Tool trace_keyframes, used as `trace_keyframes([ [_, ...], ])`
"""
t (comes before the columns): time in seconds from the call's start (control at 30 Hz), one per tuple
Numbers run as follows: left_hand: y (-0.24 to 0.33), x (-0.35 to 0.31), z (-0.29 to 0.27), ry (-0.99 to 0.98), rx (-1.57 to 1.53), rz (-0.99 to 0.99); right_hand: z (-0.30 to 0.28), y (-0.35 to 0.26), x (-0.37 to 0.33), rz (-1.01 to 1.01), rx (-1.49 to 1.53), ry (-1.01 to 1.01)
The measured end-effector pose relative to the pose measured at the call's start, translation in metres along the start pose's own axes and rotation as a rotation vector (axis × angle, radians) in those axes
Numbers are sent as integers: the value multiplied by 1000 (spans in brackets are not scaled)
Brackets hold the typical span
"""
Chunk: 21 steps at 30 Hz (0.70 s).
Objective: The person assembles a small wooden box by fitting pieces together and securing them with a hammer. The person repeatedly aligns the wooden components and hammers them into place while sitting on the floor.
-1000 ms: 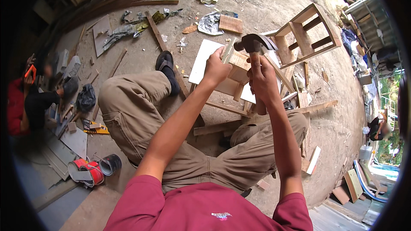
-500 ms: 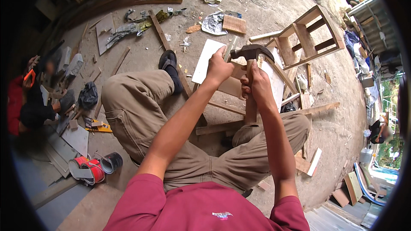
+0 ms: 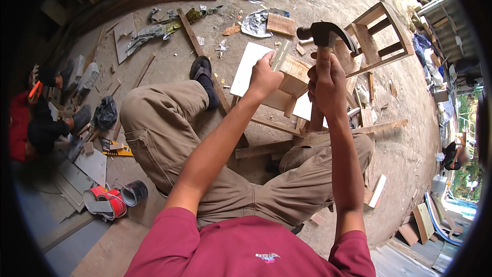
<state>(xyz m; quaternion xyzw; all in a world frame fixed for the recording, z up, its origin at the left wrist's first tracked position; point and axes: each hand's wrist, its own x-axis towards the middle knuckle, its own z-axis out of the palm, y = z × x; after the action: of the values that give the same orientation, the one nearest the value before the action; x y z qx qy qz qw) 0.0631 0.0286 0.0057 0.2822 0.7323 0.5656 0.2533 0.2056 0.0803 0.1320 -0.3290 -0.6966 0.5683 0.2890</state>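
My right hand (image 3: pixel 328 84) is wrapped round the wooden handle of a claw hammer (image 3: pixel 325 33), its dark head raised above the work and its striking face to the left. In front of my left knee, my left hand (image 3: pixel 265 79) is closed at the near end of a narrow wooden strip (image 3: pixel 280 56); whether a nail is between the fingers is hidden. That strip lies along the edge of a small wooden frame (image 3: pixel 294 74). White panels, one a white board (image 3: pixel 247 69) left of my left hand, adjoin the frame.
An open wooden frame with rungs (image 3: pixel 376 41) stands at the far right. A long plank (image 3: pixel 189 33) and scraps lie on the dirt floor. Paint cans (image 3: pixel 134 194) and a yellow-handled saw (image 3: pixel 115 147) sit at left, near a person in red (image 3: pixel 19 123). Another person (image 3: pixel 451 156) is far right.
My right hand has lifted the hammer up and to the right, away from my left hand. My left hand stays at the strip with only a slight shift.
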Motion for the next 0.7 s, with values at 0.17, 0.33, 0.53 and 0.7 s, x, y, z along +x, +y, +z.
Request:
trace_keyframes([
  [0.17,2,-2,3,-25,-13,-2,-5,59,11,-14,-519,-169],
  [0.33,-11,1,3,-51,-108,-12,-9,24,15,-47,-303,-65],
  [0.53,5,-5,-1,-98,-61,-42,-7,48,8,-100,-625,-187],
  [0.7,-20,1,3,-23,-172,3,8,25,7,-266,-550,-51],
])
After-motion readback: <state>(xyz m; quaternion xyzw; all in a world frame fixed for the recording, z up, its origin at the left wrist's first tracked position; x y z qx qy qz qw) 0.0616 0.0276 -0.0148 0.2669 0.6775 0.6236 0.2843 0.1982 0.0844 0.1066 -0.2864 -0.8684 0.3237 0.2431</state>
